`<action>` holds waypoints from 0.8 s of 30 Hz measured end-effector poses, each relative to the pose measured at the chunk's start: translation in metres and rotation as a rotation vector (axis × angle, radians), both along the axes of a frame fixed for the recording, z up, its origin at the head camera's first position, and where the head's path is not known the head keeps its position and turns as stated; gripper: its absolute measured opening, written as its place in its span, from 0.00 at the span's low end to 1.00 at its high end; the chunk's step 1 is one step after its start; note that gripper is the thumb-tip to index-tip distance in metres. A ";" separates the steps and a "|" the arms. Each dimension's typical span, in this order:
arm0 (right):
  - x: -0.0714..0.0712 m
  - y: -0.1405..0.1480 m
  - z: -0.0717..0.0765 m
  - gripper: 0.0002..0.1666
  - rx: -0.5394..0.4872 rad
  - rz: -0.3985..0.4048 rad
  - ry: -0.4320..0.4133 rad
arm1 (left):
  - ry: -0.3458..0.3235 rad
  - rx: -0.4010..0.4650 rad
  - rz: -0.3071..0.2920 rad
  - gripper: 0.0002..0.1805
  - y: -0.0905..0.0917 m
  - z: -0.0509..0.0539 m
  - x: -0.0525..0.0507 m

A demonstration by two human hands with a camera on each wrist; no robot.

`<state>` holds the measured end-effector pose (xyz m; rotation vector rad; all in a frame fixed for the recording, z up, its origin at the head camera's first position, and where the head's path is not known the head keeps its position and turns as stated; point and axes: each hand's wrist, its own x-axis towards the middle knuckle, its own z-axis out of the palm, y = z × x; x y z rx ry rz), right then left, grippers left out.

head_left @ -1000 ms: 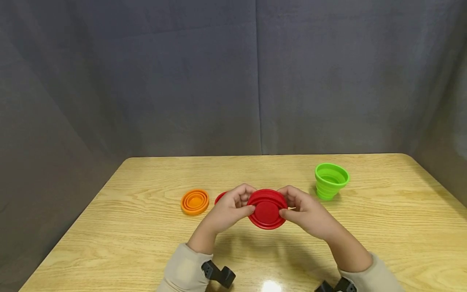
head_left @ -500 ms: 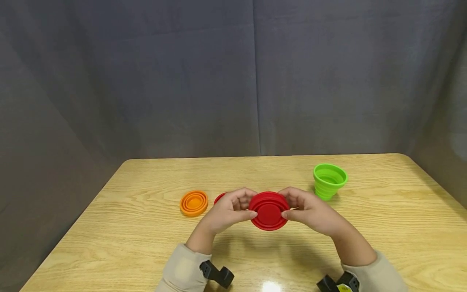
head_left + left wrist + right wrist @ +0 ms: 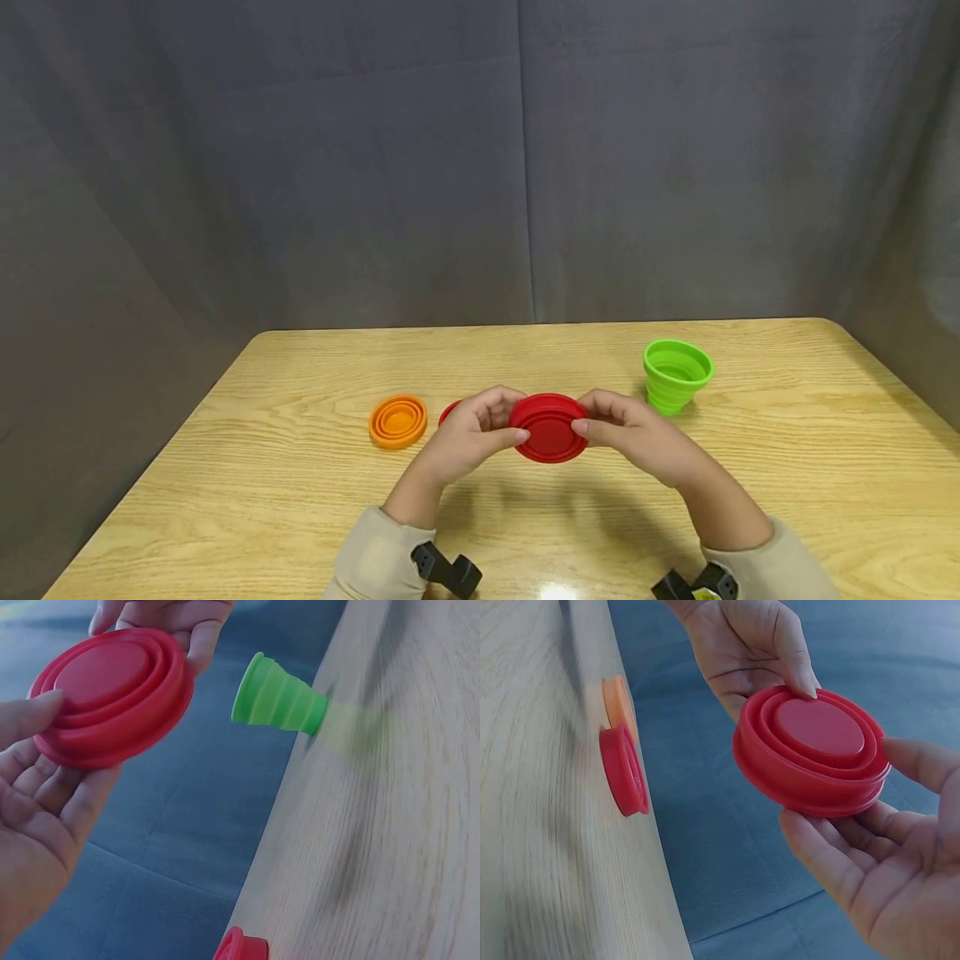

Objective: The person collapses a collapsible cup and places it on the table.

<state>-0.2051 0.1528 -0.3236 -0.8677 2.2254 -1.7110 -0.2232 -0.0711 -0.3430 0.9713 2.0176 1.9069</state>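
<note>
Both hands hold a red collapsible silicone cup (image 3: 550, 432), folded flat, above the table. The left hand (image 3: 480, 425) grips its left rim, thumb on the near face and fingers behind. The right hand (image 3: 637, 437) pinches the opposite rim the same way. In the right wrist view the cup's round base and stepped rings (image 3: 821, 727) face the thumbs. A second red cup (image 3: 624, 771), also folded, lies on the table; the left hand hides most of it in the head view. Left of it lies a folded orange cup (image 3: 398, 422).
A green collapsible cup (image 3: 677, 375), pulled out to full height, stands upright at the back right. The wooden table (image 3: 247, 500) ends at a back edge before a grey curtain (image 3: 390, 167). Each wrist carries a black camera mount (image 3: 447, 571).
The held red cup has tilted, so its near face looks more foreshortened. The right thumb has shifted slightly upward along the rim. The cups on the table stay in place.
</note>
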 end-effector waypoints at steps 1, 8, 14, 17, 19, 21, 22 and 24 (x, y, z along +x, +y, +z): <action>0.000 0.000 0.000 0.16 0.000 -0.009 -0.007 | -0.004 -0.006 0.013 0.16 0.000 0.000 0.000; -0.001 0.000 -0.002 0.17 -0.024 -0.046 -0.019 | 0.014 -0.028 0.086 0.15 0.002 0.000 0.002; -0.001 0.000 -0.001 0.19 -0.035 -0.070 -0.044 | 0.063 -0.059 0.124 0.13 0.003 0.003 0.003; -0.001 -0.001 -0.001 0.20 -0.039 -0.076 -0.061 | 0.074 -0.068 0.142 0.12 0.003 0.003 0.003; -0.001 -0.001 -0.001 0.21 -0.042 -0.069 -0.069 | 0.080 -0.062 0.140 0.12 0.002 0.003 0.002; -0.001 -0.002 -0.002 0.22 -0.047 -0.060 -0.078 | 0.091 -0.056 0.132 0.12 0.002 0.002 0.002; -0.001 -0.003 -0.002 0.22 -0.047 -0.058 -0.084 | 0.096 -0.052 0.120 0.12 0.001 0.002 0.002; 0.000 -0.003 -0.002 0.23 -0.039 -0.062 -0.088 | 0.110 -0.049 0.086 0.12 0.001 0.002 0.002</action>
